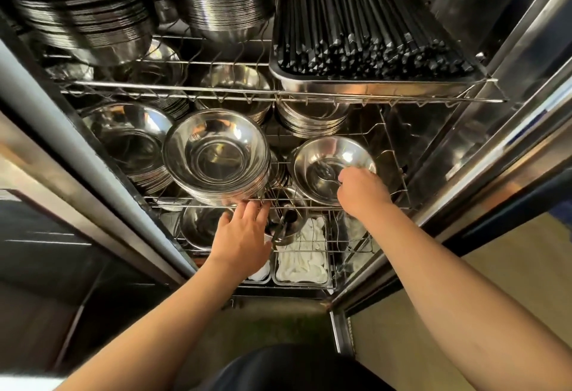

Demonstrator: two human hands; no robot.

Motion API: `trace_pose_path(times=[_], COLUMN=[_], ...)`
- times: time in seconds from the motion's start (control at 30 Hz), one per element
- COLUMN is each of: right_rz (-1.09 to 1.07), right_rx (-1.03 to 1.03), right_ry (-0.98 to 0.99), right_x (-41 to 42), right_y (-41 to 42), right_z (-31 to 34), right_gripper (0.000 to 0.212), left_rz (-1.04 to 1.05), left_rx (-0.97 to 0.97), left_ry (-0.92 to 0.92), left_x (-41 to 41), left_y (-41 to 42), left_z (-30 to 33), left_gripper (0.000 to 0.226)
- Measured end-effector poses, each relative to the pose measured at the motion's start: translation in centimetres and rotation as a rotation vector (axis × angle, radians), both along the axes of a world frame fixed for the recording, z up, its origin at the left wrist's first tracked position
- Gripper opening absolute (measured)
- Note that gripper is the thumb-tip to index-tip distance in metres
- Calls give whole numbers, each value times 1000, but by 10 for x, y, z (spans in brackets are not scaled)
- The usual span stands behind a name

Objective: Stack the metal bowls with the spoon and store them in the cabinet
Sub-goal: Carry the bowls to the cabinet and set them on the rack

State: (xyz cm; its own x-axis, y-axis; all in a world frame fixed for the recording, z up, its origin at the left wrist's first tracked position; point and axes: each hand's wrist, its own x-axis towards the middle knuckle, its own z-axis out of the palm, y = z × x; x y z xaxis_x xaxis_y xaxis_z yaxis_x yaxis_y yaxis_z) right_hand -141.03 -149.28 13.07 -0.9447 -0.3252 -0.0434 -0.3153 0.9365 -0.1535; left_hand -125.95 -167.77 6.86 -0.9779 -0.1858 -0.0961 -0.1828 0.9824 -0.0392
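Observation:
A tall stack of metal bowls (216, 155) stands at the front of the cabinet's middle wire shelf (309, 203). My left hand (241, 235) touches the stack's lower front edge with fingers spread. To the right on the same shelf sits a single shiny metal bowl (328, 158). My right hand (362, 192) grips that bowl's near rim and hides part of it. A spoon lying in the bowl cannot be made out for sure.
More bowl stacks (130, 143) fill the middle and upper shelves. A steel tray of black chopsticks (371, 40) sits on the top right. Below are a small pot with a ladle (284, 223) and trays of white cloths (301, 263). The open steel door (495, 112) flanks the right.

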Motion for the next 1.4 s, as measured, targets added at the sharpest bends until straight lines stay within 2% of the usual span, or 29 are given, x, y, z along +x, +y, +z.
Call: trace_pose_path(times=[0.13, 0.23, 0.27, 0.33, 0.4, 0.5, 0.6, 0.77, 0.9, 1.03, 1.2, 1.4], right_rz=[39, 104, 128, 158, 199, 228, 194, 93, -11, -60, -101, -100], right_rx=[-44, -190, -280, -429, -475, -410, -335, -274, -274, -176, -127, -133], right_ry=[10, -1, -28, -137, -281, -464, -533, -502, -488, -479, -479, -452], right_x=[8, 21, 27, 41, 56, 73, 80, 70, 54, 38, 26, 22], right_y=[5, 13, 18, 28, 41, 52, 46, 11, -19, -44, -64, -73], right_z=[4, 10, 13, 21, 23, 9, -24, -71, -91, -109, -136, -164], right_gripper=[18, 22, 16, 18, 17, 14, 19, 29, 20, 12, 27, 29], left_rz=[28, 54, 66, 88, 102, 111, 118, 108, 105, 91, 80, 74], left_rx=[42, 74, 86, 103, 118, 131, 147, 159, 154, 119, 105, 98], left_ry=[-2, -1, -1, 4, 8, 15, 19, 4, 25, 15, 19, 31], left_x=[3, 4, 3, 2, 1, 1, 0, 0, 2, 4, 4, 5], left_y=[3, 6, 7, 9, 11, 12, 12, 12, 12, 10, 10, 9], left_z=[3, 3, 3, 3, 3, 1, 1, 1, -1, -5, -6, -9], left_gripper=[84, 79, 78, 77, 78, 78, 77, 79, 79, 81, 84, 84])
